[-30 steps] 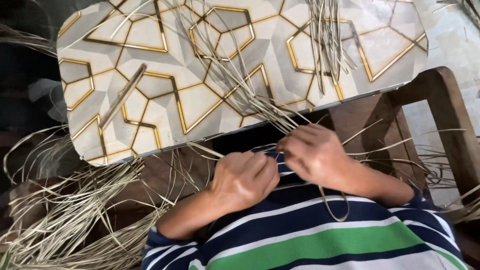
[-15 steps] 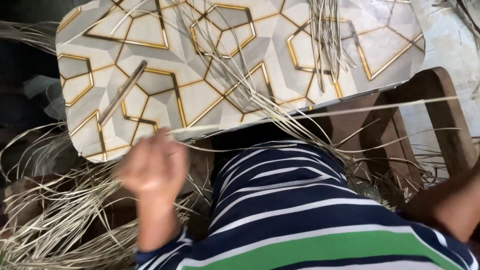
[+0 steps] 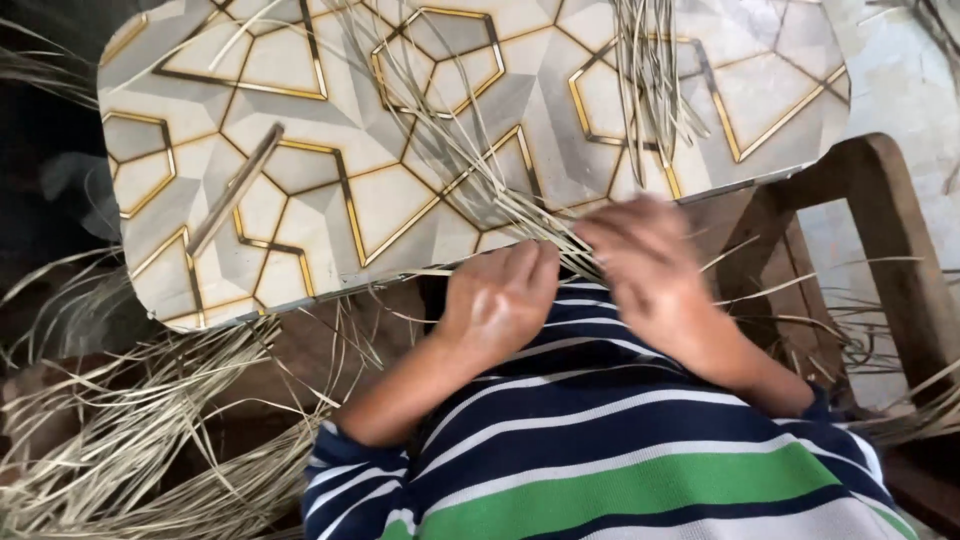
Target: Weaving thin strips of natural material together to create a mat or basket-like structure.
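Where the patterned board meets its near edge at centre frame, straw strips fan from there toward upper left; left hand curled onto their gathered ends, right hand blurred, grip cannot be told; wooden chair right, loose straw lower left

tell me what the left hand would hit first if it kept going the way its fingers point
Most likely the fanned straw strands at the patterned board's near edge: the left hand points up and right at them, fingertips about touching. Depth is unclear.
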